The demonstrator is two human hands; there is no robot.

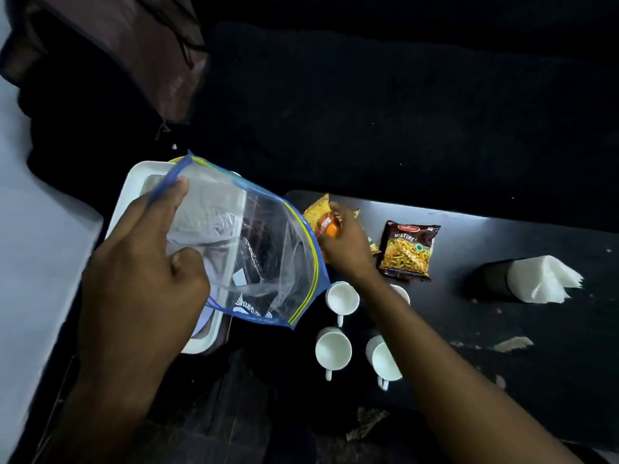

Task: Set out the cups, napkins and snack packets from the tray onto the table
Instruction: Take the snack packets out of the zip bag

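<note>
My left hand [147, 262] grips a clear zip bag [268, 256] with a blue edge, held above the white tray [134, 185] at the left. My right hand [348, 249] is closed on an orange-and-yellow snack packet [321, 219] at the back of the dark table [502, 329]. A brown "Mixture" snack packet [407, 251] lies flat just right of that hand. Several white cups stand on the table: one [342, 298] below the bag's corner, one [333, 350] nearer me, one [383, 358] beside my forearm, another partly hidden under the arm. White napkins [542, 277] stick out of a dark holder lying on the right.
A brown cushion [127, 51] sits at the back left above the tray. Crumbs and a torn paper scrap [512, 343] lie on the table's right half. A pale surface [30, 246] runs along the left edge of view.
</note>
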